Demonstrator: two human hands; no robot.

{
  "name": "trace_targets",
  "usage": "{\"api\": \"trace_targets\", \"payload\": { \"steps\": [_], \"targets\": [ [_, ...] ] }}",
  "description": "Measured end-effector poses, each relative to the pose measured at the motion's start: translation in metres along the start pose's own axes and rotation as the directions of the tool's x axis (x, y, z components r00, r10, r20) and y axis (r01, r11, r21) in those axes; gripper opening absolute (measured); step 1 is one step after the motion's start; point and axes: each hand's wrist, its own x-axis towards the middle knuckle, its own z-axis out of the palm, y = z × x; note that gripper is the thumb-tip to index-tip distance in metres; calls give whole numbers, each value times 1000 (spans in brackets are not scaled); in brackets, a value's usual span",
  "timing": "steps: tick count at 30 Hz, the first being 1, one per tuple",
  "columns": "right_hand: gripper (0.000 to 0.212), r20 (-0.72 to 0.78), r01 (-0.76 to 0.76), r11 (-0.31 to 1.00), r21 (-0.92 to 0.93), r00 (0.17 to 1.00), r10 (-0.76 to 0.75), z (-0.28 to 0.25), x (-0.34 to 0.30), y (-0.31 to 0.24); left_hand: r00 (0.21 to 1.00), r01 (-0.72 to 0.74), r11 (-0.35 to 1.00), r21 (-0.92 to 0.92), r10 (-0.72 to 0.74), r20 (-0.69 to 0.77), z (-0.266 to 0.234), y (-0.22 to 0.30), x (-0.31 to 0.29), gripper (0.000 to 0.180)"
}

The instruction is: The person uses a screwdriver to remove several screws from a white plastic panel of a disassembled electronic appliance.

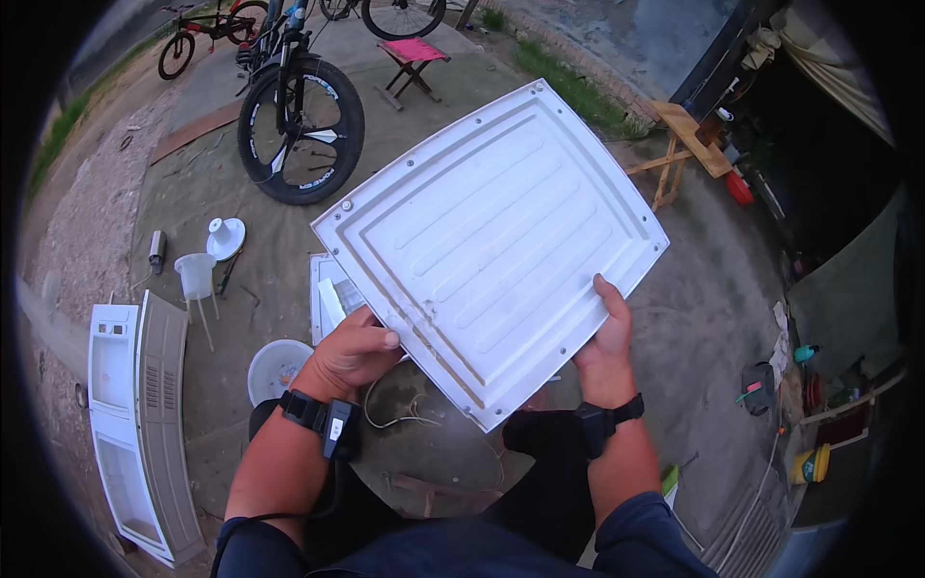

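Both my hands hold a large white ribbed panel (501, 222), tilted up over my lap. A groove runs round it inside the rim, and small screws or screw holes dot its edge. My left hand (349, 354) grips the lower left edge, thumb lying on the face and fingers hidden behind. On the lower right edge, my right hand (607, 332) clasps the panel with its thumb over the rim. Partly covered by the panel, a white part (332, 294) lies on the ground near my left hand. Close by is a white bucket (277, 371).
At left stand a white machine casing (125, 424) with two openings, a translucent tub (196, 276) and a white round part (225, 239). Ahead are a bicycle (301, 135) and a pink folding stool (416, 53). A wooden stand (689, 140) is at right. Wires (395, 419) lie below the panel.
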Motion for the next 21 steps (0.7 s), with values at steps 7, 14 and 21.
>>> {"api": "trace_targets", "payload": {
  "steps": [7,14,21],
  "targets": [
    [71,-85,-81,986,143,992,94,-20,5,39,948,13,998,-68,-34,-316,-29,-5,6,78],
    [71,-131,-185,982,27,974,187,-20,-3,40,907,253,965,-71,-262,-330,-35,-64,32,43],
    [73,-55,-271,961,47,960,274,-7,-6,48,869,221,965,-141,-260,-422,-29,-68,35,40]
  ]
}}
